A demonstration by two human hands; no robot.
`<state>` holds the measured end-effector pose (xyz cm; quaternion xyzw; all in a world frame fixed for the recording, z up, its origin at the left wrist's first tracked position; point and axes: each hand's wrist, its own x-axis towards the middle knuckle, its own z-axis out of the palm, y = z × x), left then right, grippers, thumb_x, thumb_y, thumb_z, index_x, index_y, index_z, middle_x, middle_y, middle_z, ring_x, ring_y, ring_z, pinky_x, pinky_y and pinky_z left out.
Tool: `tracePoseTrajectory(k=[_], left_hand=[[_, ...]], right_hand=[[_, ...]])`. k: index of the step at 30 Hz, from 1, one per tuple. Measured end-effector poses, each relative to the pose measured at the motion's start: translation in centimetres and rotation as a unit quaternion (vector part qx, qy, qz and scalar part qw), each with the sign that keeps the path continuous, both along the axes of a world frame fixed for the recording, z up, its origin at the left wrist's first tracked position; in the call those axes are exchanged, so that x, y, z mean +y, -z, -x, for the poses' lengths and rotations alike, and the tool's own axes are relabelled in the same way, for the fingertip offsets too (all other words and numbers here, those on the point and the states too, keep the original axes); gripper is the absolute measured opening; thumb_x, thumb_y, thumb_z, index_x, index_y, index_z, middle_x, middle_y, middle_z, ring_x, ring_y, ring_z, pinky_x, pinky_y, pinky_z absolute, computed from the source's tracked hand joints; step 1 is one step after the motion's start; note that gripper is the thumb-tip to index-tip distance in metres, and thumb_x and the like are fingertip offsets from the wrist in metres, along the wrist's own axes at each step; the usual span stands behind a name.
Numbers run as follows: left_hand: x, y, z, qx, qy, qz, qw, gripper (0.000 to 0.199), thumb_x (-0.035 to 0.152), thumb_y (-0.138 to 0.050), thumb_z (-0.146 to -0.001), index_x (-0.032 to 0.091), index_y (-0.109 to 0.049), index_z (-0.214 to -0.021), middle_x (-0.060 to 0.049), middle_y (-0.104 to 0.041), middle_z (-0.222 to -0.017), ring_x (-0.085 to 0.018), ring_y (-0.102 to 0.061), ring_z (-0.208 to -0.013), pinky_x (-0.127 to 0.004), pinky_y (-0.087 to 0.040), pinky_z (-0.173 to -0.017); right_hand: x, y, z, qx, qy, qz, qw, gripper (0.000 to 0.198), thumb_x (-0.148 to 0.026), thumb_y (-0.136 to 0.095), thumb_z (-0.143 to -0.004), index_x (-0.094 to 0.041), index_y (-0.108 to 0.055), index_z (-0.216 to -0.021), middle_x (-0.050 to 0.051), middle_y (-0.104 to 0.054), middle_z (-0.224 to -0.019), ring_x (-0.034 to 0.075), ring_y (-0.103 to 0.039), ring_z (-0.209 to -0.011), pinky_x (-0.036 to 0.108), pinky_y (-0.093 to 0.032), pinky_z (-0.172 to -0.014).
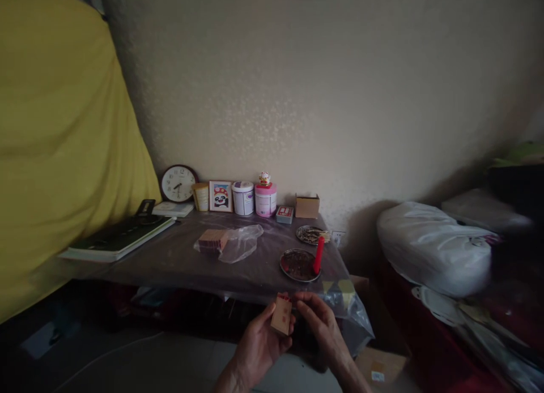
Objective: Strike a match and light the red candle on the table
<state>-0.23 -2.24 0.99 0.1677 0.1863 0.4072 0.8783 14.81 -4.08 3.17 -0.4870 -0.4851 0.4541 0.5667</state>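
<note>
Matchbox [281,316] sits in the left hand [261,339], before the front edge of the worktop [178,263]; from my remote view, that grip is closed around it. The right hand [318,319] has its fingertips beside the upper end, where red shows; whether that grip holds anything, I cannot tell.

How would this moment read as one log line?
left hand: holds small tan box | right hand: at box's far end | table: red stick on round tray, brown pack with clear plastic
</note>
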Motion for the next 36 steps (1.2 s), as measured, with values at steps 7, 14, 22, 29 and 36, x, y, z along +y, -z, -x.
tracePoseTrajectory(k=[7,14,22,29,36], left_hand=[[-0.3,0.0,-0.2,0.018,0.045,-0.019,0.999,0.032,0.033,-0.049,-0.085,0.014,-0.058,-0.109,-0.008,-0.068,-0.079,-0.014,-0.062,-0.061,-0.024,-0.046,-0.053],[-0.3,0.1,-0.2,0.039,0.06,-0.007,0.997,0.031,0.034,-0.05,-0.083,0.011,-0.061,-0.101,-0.009,-0.068,-0.076,-0.014,-0.061,-0.06,-0.023,-0.044,-0.053],[0.0,0.3,0.2,0.045,0.059,0.012,0.997,0.03,0.034,-0.051,-0.082,0.008,-0.063,-0.092,-0.009,-0.067,-0.071,-0.013,-0.059,-0.056,-0.022,-0.041,-0.051],[0.1,0.6,0.2,0.074,0.065,0.012,0.995,0.032,0.037,-0.051,-0.08,0.009,-0.062,-0.091,-0.008,-0.066,-0.07,-0.013,-0.057,-0.055,-0.022,-0.037,-0.049],[0.1,1.0,0.2,0.09,0.065,0.014,0.994,0.032,0.038,-0.051,-0.079,0.01,-0.061,-0.091,-0.007,-0.065,-0.068,-0.013,-0.056,-0.054,-0.022,-0.035,-0.047]], right_hand=[[0.3,1.0,0.3,0.013,-0.006,0.009,1.0,0.034,-0.05,-0.065,-0.071,-0.016,-0.061,-0.074,-0.003,-0.058,-0.055,0.01,-0.054,-0.052,0.022,-0.045,-0.054],[0.5,1.5,-0.2,-0.022,0.016,-0.004,1.0,0.032,-0.047,-0.062,-0.075,-0.015,-0.061,-0.074,0.0,-0.062,-0.067,0.012,-0.056,-0.061,0.021,-0.044,-0.058],[-0.3,0.3,-0.5,-0.179,-0.002,-0.093,0.979,0.017,-0.034,-0.058,-0.081,-0.021,-0.069,-0.084,0.003,-0.066,-0.087,0.016,-0.061,-0.083,0.024,-0.044,-0.077],[-0.4,0.3,-0.8,-0.317,-0.014,-0.13,0.939,0.016,-0.025,-0.052,-0.086,-0.022,-0.067,-0.083,0.002,-0.064,-0.083,0.014,-0.061,-0.08,0.023,-0.045,-0.074],[-0.3,0.5,-0.8,-0.362,-0.019,-0.13,0.923,0.016,-0.022,-0.05,-0.087,-0.022,-0.066,-0.086,0.002,-0.063,-0.085,0.015,-0.06,-0.082,0.024,-0.045,-0.075]])
